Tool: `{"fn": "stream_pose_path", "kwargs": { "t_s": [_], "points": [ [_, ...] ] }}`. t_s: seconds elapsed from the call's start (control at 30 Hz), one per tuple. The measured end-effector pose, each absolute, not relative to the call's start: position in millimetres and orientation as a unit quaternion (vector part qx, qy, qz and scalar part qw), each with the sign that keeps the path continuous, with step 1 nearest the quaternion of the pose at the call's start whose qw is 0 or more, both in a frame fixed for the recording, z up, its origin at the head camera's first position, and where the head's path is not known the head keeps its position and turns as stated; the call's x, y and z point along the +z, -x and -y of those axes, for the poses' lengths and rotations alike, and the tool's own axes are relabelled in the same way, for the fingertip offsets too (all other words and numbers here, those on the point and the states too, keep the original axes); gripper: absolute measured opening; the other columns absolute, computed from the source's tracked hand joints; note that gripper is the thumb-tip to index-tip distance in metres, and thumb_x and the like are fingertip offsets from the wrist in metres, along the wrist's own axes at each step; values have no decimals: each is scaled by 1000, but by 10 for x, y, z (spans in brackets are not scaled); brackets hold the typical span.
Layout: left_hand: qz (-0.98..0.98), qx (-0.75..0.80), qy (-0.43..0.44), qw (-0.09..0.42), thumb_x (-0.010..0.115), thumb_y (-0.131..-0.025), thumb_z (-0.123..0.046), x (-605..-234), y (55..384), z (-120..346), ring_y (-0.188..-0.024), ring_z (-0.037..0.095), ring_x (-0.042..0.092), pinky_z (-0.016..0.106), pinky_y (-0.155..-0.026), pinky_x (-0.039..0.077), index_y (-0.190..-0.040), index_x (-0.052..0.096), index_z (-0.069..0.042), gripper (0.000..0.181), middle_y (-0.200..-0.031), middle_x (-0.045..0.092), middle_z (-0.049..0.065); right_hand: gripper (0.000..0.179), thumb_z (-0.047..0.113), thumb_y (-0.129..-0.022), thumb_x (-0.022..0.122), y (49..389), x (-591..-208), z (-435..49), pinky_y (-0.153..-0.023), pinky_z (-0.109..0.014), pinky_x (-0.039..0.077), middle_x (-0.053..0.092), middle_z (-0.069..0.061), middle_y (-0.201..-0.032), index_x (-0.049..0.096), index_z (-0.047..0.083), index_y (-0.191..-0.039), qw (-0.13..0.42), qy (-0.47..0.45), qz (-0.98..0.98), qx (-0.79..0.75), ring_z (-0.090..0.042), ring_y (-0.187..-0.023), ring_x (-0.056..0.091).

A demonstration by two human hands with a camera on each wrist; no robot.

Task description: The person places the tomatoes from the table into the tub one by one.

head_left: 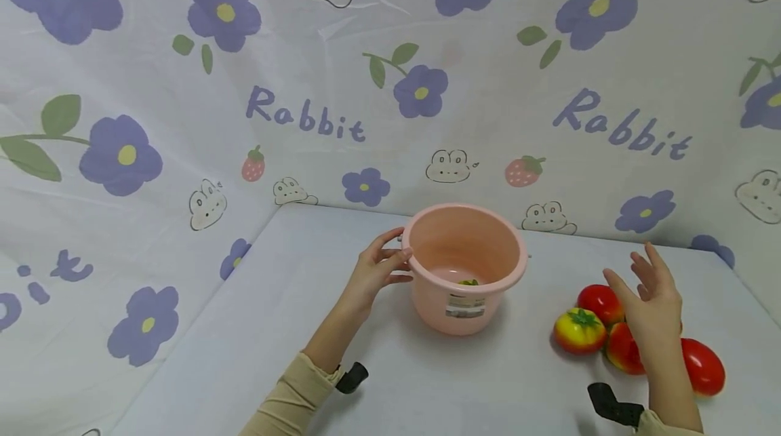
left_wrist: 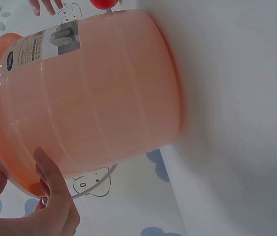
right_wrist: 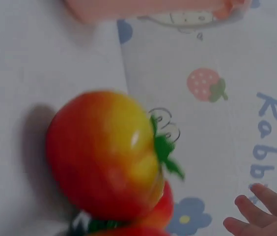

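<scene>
Tbl [head_left: 293, 273]: bucket [head_left: 430, 297] L, tomatoes [head_left: 579, 334] R.

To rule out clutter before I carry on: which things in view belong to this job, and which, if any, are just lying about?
Likely the job:
pink bucket, held by the left hand
yellow-and-red tomato and redder tomatoes, near the right hand
green bit inside the bucket

Likely just surroundings:
patterned cloth
white table

One pink bucket [head_left: 429, 297], four tomatoes [head_left: 579, 331] outside; perhaps one more inside, only green bit [head_left: 468, 282] showing.
</scene>
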State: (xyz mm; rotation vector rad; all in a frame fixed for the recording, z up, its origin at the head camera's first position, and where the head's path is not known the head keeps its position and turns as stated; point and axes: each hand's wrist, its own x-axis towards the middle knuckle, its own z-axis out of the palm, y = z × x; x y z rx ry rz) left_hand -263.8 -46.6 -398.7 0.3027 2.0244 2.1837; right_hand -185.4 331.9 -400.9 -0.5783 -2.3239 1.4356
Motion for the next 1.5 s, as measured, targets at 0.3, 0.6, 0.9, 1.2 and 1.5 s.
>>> {"fn": "stream_pose_path", "kwargs": {
  "t_s": [0.3, 0.6, 0.9, 1.2, 1.5],
  "points": [
    [-676, 726, -102, 74, 64, -94, -21, -4017, 2648, 464, -87, 11, 69, 38, -85, 61, -144, 46, -21, 53, -117, 63, 16, 78, 36, -97, 55, 1669, -4174, -3643, -122, -49, 19, 16, -2, -164, 2, 40, -155, 174, 269, 801, 506, -22, -153, 14],
    [-680, 723, -101, 72, 64, -95, -21, -4023, 2654, 465, -87, 12, 69, 37, -85, 61, -144, 46, -21, 52, -117, 62, 16, 81, 43, -96, 55, 1587, -4371, -3936, -125, -49, 8, 13, -5, -164, 2, 34, -156, 182, 332, 779, 501, -22, -153, 9],
    [-681, 721, -100, 74, 65, -94, -23, -4016, 2643, 469, -88, 12, 69, 38, -86, 60, -144, 46, -22, 53, -118, 62, 16, 77, 42, -99, 46, 1391, -4484, -4124, -123, -49, 15, 3, -4, -165, -3, 31, -157, 158, 423, 752, 481, -30, -153, 4],
    [-678, 724, -101, 76, 64, -95, -22, -3990, 2636, 469, -86, 11, 69, 37, -85, 61, -144, 46, -20, 53, -120, 62, 17, 81, 50, -95, 50, 1336, -4667, -4349, -124, -47, 13, 2, 2, -165, -6, 41, -154, 135, 475, 704, 510, -23, -153, 4],
    [-682, 722, -94, 77, 65, -95, -24, -3992, 2633, 468, -87, 12, 69, 36, -85, 61, -144, 46, -22, 52, -121, 62, 18, 83, 48, -96, 49, 1351, -4801, -4316, -120, -55, 17, 2, -8, -164, -5, 29, -157, 108, 437, 729, 516, -34, -152, 3]
  ]
}}
